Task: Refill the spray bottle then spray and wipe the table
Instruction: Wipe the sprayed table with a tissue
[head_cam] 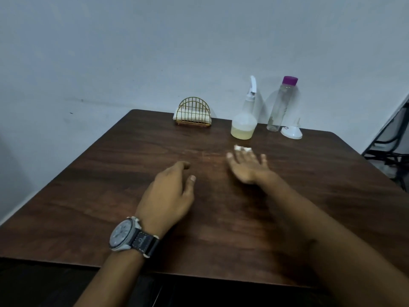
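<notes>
your left hand (pixel 170 191) palm-down over surface (pixel 88 173), loosely curled, empty | right hand (pixel 247 166) stretched forward, fingers spread, empty | spray bottle (pixel 244 120) just beyond it

The dark brown wood-grain table (pixel 132 173) has a smooth, faintly sheened top. The arched gold wire holder (pixel 193 113) looks like thin metal, with folded white paper napkins (pixel 194 118) inside. The clear plastic spray bottle (pixel 244 120) is frosted where it holds pale yellow liquid. The tall transparent bottle (pixel 280 105) wears a matt purple cap. The white funnel (pixel 292 131) is smooth plastic. The wall (pixel 155 52) is matt, scuffed paint.
</notes>
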Action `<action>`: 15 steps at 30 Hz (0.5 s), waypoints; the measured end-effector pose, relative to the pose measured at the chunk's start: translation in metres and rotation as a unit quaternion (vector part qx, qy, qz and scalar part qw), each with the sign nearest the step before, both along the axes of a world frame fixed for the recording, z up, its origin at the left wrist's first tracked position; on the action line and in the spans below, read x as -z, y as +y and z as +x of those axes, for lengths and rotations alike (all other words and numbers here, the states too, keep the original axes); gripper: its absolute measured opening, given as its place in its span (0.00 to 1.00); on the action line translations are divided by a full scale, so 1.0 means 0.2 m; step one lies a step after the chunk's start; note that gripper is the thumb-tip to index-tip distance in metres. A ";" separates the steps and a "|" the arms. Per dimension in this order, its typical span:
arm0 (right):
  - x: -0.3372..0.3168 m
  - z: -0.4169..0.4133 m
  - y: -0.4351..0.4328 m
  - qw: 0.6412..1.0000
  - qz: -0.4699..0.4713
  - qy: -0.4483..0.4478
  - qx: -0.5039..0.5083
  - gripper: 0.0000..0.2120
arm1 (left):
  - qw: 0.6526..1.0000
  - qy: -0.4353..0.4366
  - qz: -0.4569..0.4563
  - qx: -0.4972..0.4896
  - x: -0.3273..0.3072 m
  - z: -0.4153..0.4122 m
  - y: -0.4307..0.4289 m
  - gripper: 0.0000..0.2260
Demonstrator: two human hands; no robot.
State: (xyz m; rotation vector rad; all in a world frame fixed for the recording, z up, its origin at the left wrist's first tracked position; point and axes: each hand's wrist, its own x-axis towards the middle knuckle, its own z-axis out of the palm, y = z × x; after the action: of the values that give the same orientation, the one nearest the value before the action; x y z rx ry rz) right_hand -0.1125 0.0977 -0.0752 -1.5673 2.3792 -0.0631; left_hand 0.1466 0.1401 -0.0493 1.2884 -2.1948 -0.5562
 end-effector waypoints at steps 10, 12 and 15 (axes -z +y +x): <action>0.04 -0.84 0.74 0.977 0.012 0.041 0.209 0.34 | 0.997 -0.027 0.009 0.070 0.04 -0.31 0.10 0.18; 0.04 -0.81 0.81 0.976 0.009 0.039 0.213 0.34 | 0.998 -0.021 0.010 0.066 0.03 -0.28 0.09 0.18; 0.05 -0.61 0.83 0.981 0.004 0.025 0.192 0.38 | 0.999 -0.005 0.008 0.045 0.03 -0.19 0.04 0.18</action>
State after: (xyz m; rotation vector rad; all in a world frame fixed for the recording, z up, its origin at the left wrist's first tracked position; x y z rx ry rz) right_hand -0.2354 0.2634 -0.0850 -1.0958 2.6837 -0.0958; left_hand 0.1079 0.1485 -0.0546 1.2078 -2.2700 -0.6043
